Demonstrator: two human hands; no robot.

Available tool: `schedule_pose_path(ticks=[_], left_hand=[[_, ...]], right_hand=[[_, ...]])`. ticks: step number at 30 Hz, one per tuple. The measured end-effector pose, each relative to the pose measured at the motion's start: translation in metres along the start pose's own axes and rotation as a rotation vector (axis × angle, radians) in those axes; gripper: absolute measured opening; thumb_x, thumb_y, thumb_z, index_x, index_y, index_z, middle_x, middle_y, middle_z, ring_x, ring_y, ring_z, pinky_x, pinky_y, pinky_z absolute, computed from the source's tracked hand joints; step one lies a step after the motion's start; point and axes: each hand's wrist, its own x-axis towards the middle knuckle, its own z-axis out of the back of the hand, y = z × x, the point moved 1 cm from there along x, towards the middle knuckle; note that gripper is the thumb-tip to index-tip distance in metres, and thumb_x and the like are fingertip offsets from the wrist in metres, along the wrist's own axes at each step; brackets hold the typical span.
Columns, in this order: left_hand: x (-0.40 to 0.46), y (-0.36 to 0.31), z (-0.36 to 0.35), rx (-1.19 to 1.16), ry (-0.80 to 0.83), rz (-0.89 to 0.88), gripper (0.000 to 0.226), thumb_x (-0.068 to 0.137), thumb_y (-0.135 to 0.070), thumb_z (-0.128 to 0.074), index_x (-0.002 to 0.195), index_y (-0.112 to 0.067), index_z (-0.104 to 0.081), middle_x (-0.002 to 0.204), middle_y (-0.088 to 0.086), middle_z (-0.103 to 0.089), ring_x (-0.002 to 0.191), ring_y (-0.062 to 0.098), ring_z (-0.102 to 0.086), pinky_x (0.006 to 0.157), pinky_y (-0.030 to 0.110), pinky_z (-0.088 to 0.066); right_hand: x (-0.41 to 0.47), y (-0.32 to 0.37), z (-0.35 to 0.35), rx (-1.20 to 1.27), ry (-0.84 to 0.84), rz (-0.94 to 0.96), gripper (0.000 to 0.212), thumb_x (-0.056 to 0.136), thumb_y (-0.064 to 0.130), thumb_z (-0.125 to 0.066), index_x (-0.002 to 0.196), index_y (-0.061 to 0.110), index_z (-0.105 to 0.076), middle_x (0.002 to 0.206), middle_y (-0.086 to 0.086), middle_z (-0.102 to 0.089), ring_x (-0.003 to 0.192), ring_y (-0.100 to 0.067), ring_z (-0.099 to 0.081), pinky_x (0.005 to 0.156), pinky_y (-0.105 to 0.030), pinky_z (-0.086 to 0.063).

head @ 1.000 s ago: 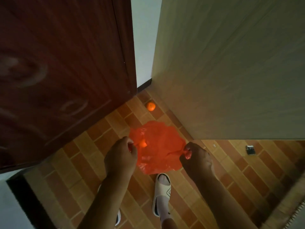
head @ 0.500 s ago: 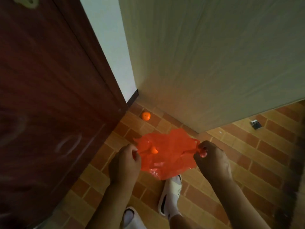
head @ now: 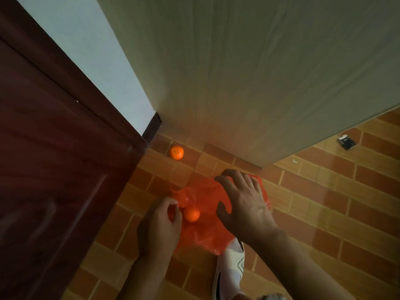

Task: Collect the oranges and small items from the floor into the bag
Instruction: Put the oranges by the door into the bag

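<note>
While left grip [head: 164,217] pinches bag [head: 205,232], orange [head: 191,214] beside

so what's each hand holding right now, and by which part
The left hand pinches the orange bag at its left top edge. The right hand holds nothing, fingers spread above the bag.

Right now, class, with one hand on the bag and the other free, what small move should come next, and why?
Probably reach the right hand, fingers spread above the orange bag, forward to the orange lying loose in the corner by the door. The left hand pinches the bag's edge, with another orange at its mouth.
</note>
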Motion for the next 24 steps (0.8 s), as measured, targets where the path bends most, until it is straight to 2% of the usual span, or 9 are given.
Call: schedule_pose_path(ticks=[4, 8, 10, 13, 18, 22, 24], left_hand=[[0.031, 0.022, -0.049, -0.022, -0.038, -0.082, 0.01, 0.089, -0.026, -0.074, 0.097, -0.029, -0.069, 0.094, -0.007, -0.072, 0.085, 0.021, -0.069, 0.063, 0.033, -0.051], [0.061, 0.047, -0.1, -0.011, -0.032, -0.148, 0.007, 0.091, -0.026, -0.071, 0.097, -0.028, -0.069, 0.095, -0.005, -0.071, 0.084, 0.022, -0.068, 0.062, 0.032, -0.047], [0.086, 0.05, -0.123, -0.03, -0.027, -0.209, 0.008, 0.088, -0.023, -0.073, 0.094, -0.026, -0.069, 0.094, -0.004, -0.071, 0.087, 0.024, -0.068, 0.066, 0.035, -0.051], [0.121, 0.048, -0.14, -0.075, -0.043, -0.288, 0.008, 0.087, -0.02, -0.072, 0.092, -0.025, -0.068, 0.094, -0.004, -0.072, 0.089, 0.024, -0.068, 0.071, 0.039, -0.055], [0.135, 0.055, -0.143, -0.056, -0.119, -0.418, 0.007, 0.085, -0.018, -0.072, 0.087, -0.024, -0.069, 0.09, -0.004, -0.072, 0.084, 0.025, -0.067, 0.066, 0.037, -0.053], [0.145, 0.061, -0.125, -0.083, -0.147, -0.384, 0.01, 0.082, -0.019, -0.072, 0.084, -0.024, -0.064, 0.083, -0.004, -0.069, 0.078, 0.027, -0.066, 0.064, 0.038, -0.053], [0.141, 0.06, -0.115, -0.058, -0.123, -0.336, 0.012, 0.082, -0.02, -0.073, 0.082, -0.025, -0.062, 0.081, -0.004, -0.066, 0.075, 0.026, -0.062, 0.062, 0.036, -0.047]], right_hand=[[0.027, -0.029, -0.047, -0.09, 0.039, 0.115, 0.064, 0.086, 0.046, -0.062, 0.145, 0.028, -0.047, 0.147, -0.001, -0.046, 0.129, -0.027, -0.047, 0.106, -0.046, -0.041], [0.048, -0.061, -0.109, -0.199, 0.11, 0.255, 0.067, 0.085, 0.051, -0.061, 0.145, 0.024, -0.048, 0.151, -0.007, -0.045, 0.138, -0.031, -0.043, 0.111, -0.052, -0.04], [0.058, -0.073, -0.138, -0.241, 0.135, 0.292, 0.069, 0.086, 0.054, -0.058, 0.147, 0.024, -0.046, 0.155, -0.007, -0.042, 0.144, -0.031, -0.038, 0.115, -0.054, -0.036], [0.07, -0.083, -0.178, -0.269, 0.129, 0.287, 0.073, 0.085, 0.059, -0.056, 0.148, 0.025, -0.044, 0.157, -0.006, -0.04, 0.147, -0.032, -0.034, 0.116, -0.057, -0.034], [0.064, -0.1, -0.223, -0.277, 0.126, 0.273, 0.083, 0.082, 0.068, -0.056, 0.153, 0.027, -0.041, 0.163, -0.005, -0.034, 0.152, -0.032, -0.029, 0.12, -0.058, -0.029], [0.052, -0.107, -0.229, -0.293, 0.296, 0.193, 0.097, 0.078, 0.069, -0.068, 0.159, 0.034, -0.029, 0.17, -0.008, -0.014, 0.157, -0.033, -0.011, 0.124, -0.057, -0.015], [0.05, -0.109, -0.232, -0.289, 0.338, 0.17, 0.103, 0.077, 0.07, -0.072, 0.16, 0.036, -0.022, 0.171, -0.008, -0.008, 0.157, -0.031, -0.009, 0.125, -0.055, -0.013]])
